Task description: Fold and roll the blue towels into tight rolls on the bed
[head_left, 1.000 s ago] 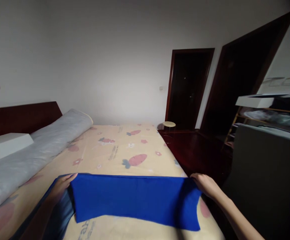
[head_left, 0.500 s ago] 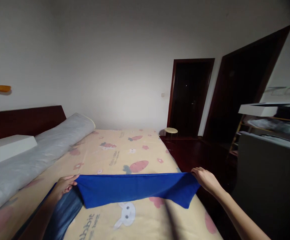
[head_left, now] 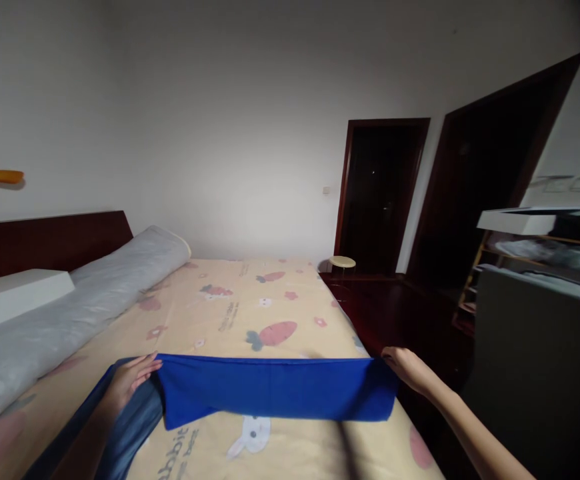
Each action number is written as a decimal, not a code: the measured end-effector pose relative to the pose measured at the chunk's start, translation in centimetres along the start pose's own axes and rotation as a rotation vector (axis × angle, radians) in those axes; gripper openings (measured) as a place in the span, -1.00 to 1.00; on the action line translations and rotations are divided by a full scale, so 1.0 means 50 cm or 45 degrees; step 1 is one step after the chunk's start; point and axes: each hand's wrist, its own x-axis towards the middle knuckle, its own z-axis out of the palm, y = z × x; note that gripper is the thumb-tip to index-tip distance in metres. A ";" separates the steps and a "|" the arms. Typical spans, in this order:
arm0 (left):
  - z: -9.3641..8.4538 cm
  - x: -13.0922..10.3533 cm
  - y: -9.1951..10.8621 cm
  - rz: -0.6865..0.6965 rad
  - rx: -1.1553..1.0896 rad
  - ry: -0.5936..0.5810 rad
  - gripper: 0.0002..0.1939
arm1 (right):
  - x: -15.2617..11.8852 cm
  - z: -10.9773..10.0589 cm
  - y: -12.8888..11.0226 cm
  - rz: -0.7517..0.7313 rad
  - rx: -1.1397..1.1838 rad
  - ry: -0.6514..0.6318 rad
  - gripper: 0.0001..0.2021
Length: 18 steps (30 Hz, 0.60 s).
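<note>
A long strip of blue cloth (head_left: 275,388) is stretched between my two hands, just over the bed near its front. My left hand (head_left: 133,379) pinches the cloth's upper left corner, fingers pressed together. At the upper right corner, my right hand (head_left: 404,365) is closed on the edge. The top edge runs nearly straight and the lower part hangs toward the sheet. Beneath it lies a cream bedsheet (head_left: 235,300) printed with carrots, flowers and rabbits. Dark blue fabric (head_left: 135,420), perhaps a trouser leg, shows under my left wrist.
Along the headboard (head_left: 45,233) lies a long grey roll (head_left: 100,293), with a white box (head_left: 25,293) on the left. A round stool (head_left: 343,262) stands beyond the bed, near a dark door (head_left: 385,200). To the right are a shelf (head_left: 470,293) and a dark grey panel (head_left: 530,360).
Both hands have moved slightly down with the blue cloth. Its lower edge now hangs straighter and lower, especially on the right, and the left fingers are more extended.
</note>
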 end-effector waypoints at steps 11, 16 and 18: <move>0.083 0.018 -0.025 0.043 -0.185 0.126 -0.87 | 0.050 0.075 0.001 0.391 0.652 0.277 -0.75; 0.097 0.035 0.026 0.189 -0.221 0.130 -0.77 | 0.089 0.073 0.001 0.475 0.990 0.533 -0.62; 0.092 0.032 0.047 0.266 -0.240 0.122 -0.77 | 0.093 0.063 0.001 0.478 1.079 0.626 -0.51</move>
